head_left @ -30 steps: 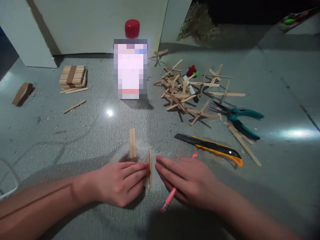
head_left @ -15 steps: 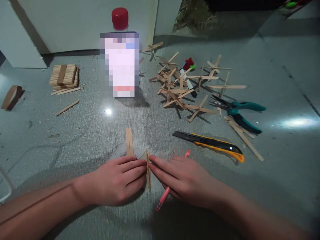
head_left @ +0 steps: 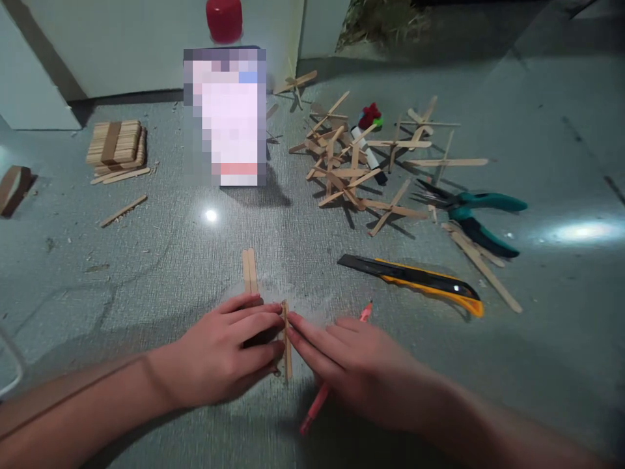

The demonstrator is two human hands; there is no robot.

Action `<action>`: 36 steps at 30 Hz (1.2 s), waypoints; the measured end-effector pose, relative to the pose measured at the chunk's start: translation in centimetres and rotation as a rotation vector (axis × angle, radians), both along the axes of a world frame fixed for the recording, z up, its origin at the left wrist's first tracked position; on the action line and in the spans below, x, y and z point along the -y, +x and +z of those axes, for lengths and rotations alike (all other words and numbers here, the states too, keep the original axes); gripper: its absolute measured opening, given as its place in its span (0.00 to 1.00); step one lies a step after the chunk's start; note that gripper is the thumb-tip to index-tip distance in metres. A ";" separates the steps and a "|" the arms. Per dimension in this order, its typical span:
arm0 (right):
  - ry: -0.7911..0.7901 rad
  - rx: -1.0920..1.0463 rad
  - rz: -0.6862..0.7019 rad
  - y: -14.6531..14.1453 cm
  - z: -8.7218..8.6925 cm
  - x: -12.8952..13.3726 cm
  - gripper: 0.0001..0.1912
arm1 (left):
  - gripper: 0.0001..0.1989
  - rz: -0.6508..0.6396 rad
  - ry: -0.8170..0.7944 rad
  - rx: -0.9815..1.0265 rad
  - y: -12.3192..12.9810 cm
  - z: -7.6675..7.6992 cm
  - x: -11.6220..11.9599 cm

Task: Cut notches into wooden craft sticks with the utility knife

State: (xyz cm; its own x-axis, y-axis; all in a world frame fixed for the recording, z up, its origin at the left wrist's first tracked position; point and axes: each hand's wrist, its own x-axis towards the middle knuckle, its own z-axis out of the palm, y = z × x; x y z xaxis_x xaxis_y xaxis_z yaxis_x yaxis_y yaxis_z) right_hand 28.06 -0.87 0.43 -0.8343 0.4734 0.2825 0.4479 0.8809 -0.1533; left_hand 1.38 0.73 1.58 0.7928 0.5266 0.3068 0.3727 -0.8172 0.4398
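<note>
My pencil [head_left: 316, 406] is pink; the cutter [head_left: 420, 281] is black and yellow, plier handles [head_left: 494, 200] teal, the cap [head_left: 224, 21] red, the sticks [head_left: 250, 270] tan.

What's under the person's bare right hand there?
A slim pink pencil slants beneath the right hand, both ends showing. Its middle is covered, so whether the fingers grip it, or anything else lies under the palm, can't be seen.

Grey textured surface [head_left: 170, 260], pale upright panel [head_left: 146, 45], bright glare [head_left: 583, 231] at right, dim surroundings

The hands [head_left: 229, 355] and forearms [head_left: 105, 394] are bare, with slim fingers [head_left: 316, 335].
</note>
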 end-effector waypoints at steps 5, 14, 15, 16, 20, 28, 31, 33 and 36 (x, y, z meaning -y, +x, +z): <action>-0.012 -0.007 0.003 0.2 -0.2 -0.2 0.20 | 0.06 0.032 0.001 0.033 0.3 0.1 -0.2; -0.241 -0.108 -0.071 0.2 -0.2 0.3 0.16 | 0.07 0.000 0.025 0.019 -0.1 -0.5 0.3; -0.258 -0.119 -0.085 0.3 -0.3 0.3 0.16 | 0.08 -0.008 0.023 0.017 -0.2 -0.6 0.4; -0.273 -0.127 -0.095 0.3 -0.3 0.3 0.17 | 0.08 -0.014 0.018 0.014 -0.2 -0.6 0.4; -0.323 -0.121 -0.060 0.6 -0.7 0.4 0.17 | 0.09 -0.026 0.000 0.016 -0.1 -0.6 0.3; -0.356 -0.155 -0.066 0.7 -0.8 0.4 0.16 | 0.11 -0.017 0.026 0.014 0.1 -0.2 0.0; -0.402 -0.184 -0.080 0.5 -0.8 0.4 0.18 | 0.12 -0.023 0.044 0.006 0.0 -0.3 0.0; -0.423 -0.189 -0.094 0.5 -0.8 0.4 0.18 | 0.12 -0.026 0.066 0.001 0.0 -0.3 0.1; -0.440 -0.199 -0.094 0.6 -0.9 0.3 0.18 | 0.11 -0.027 0.092 -0.011 0.0 -0.4 0.1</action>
State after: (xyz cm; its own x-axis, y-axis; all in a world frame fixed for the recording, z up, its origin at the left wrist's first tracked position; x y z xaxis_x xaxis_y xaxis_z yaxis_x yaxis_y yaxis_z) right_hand 28.63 -1.20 -0.47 -0.7322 0.6545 0.1883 0.4469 0.6704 -0.5924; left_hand 1.38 0.63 1.19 0.8101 0.4749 0.3438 0.3541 -0.8637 0.3586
